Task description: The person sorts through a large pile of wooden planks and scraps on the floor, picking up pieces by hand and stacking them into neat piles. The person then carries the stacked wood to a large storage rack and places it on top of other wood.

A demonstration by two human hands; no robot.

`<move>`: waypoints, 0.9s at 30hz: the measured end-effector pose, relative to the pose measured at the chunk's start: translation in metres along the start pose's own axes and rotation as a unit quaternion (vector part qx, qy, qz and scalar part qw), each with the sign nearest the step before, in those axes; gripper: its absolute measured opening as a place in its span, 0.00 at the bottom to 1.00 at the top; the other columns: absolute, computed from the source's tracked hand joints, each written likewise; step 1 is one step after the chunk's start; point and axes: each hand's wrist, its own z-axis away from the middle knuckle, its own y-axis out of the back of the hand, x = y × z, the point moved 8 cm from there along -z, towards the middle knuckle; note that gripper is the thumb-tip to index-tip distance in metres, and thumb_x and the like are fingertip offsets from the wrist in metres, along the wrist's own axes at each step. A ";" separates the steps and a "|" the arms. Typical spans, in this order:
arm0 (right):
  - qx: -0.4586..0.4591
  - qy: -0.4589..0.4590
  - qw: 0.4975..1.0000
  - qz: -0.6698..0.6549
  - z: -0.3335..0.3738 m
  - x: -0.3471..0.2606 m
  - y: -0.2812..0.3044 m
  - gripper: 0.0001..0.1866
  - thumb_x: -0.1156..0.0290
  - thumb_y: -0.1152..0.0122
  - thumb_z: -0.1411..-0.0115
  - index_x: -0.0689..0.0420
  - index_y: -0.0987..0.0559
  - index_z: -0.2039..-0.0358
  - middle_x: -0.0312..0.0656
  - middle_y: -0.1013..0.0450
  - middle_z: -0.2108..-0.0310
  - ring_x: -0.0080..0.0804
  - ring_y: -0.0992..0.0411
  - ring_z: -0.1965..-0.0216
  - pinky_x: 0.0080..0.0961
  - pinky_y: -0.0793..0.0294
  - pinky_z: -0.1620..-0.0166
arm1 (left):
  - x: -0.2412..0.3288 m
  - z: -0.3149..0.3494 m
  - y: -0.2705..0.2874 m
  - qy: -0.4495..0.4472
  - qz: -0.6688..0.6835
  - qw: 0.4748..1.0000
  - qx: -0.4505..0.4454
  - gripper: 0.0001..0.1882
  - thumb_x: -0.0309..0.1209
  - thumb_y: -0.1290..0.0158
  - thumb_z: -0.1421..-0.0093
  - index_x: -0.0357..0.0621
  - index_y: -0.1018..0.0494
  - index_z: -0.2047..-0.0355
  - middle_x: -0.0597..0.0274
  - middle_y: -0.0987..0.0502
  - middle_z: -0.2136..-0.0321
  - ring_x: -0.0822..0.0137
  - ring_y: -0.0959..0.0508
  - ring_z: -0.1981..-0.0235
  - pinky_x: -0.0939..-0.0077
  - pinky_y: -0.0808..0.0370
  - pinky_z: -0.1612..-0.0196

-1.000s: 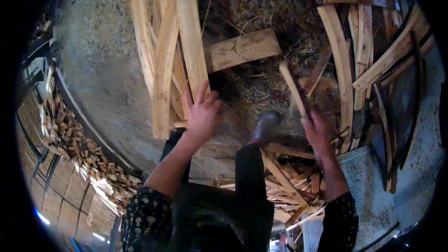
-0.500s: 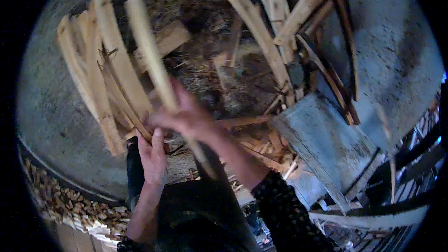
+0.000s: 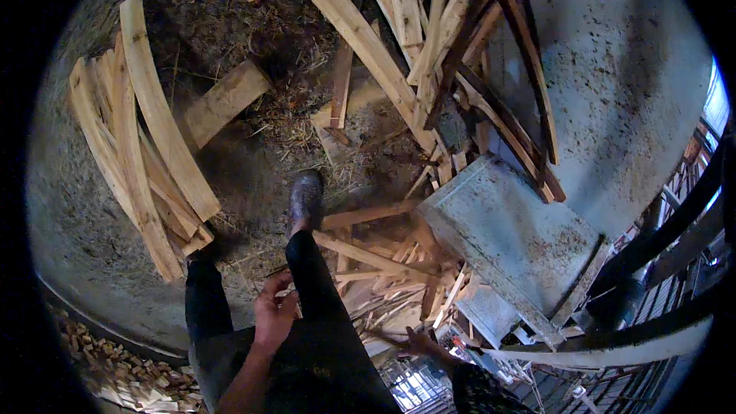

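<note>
My left hand (image 3: 274,312) is in front of my lap, its fingers curled in. A thin dark edge shows at its fingertips, but what it holds, if anything, is too small to name. To the lower right, my right hand (image 3: 419,343) is stretched out low beside my knee. Its fingers appear closed around the end of a thin wood strip (image 3: 381,335), which is blurred and dim. Under and beyond that hand lies a heap of split wood pieces (image 3: 383,264). Several long pale wooden slats (image 3: 165,119) lie stacked to the left, beyond my left foot.
Long boards and bark-edged slats (image 3: 383,65) lean at the upper right. A dirty pale-blue panel (image 3: 514,222) stands right of the heap. One short board (image 3: 230,100) lies on the straw-strewn floor. Small chopped wood (image 3: 123,360) is piled at the lower left.
My right hand has swung down and right, away from my left hand. The pale slat it held is no longer clearly seen. My left hand has drawn back from the stacked slats.
</note>
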 end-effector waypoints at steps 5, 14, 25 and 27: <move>0.283 0.135 0.948 -0.046 -0.105 -0.051 0.154 0.41 0.57 0.40 0.55 0.62 0.48 0.46 0.55 0.50 0.46 0.52 0.53 0.44 0.38 0.52 0.44 | -0.025 -0.011 0.013 0.015 0.091 0.994 0.062 0.13 0.23 0.54 0.48 0.38 0.35 0.60 0.60 0.30 0.65 0.69 0.31 0.62 0.76 0.35 0.57; 0.583 0.267 0.762 0.090 -0.201 -0.330 0.480 0.37 0.66 0.37 0.61 0.58 0.42 0.49 0.58 0.48 0.49 0.55 0.47 0.49 0.41 0.44 0.50 | 0.044 -0.023 -0.004 0.053 0.253 0.965 0.035 0.14 0.28 0.53 0.46 0.39 0.36 0.59 0.60 0.30 0.64 0.69 0.30 0.63 0.76 0.33 0.60; 0.566 0.027 0.812 0.138 -0.242 -0.303 0.480 0.31 0.58 0.35 0.66 0.51 0.32 0.58 0.49 0.51 0.46 0.50 0.53 0.45 0.54 0.51 0.50 | 0.053 -0.037 -0.005 0.015 0.302 0.952 0.040 0.12 0.26 0.54 0.46 0.41 0.36 0.60 0.61 0.29 0.66 0.70 0.30 0.64 0.78 0.34 0.61; 0.572 0.101 0.798 0.163 -0.236 -0.303 0.458 0.30 0.59 0.36 0.66 0.52 0.31 0.59 0.53 0.52 0.46 0.52 0.54 0.45 0.55 0.53 0.50 | 0.069 -0.038 0.003 -0.021 0.281 0.959 0.038 0.14 0.24 0.53 0.48 0.41 0.36 0.59 0.61 0.29 0.66 0.70 0.31 0.64 0.77 0.35 0.59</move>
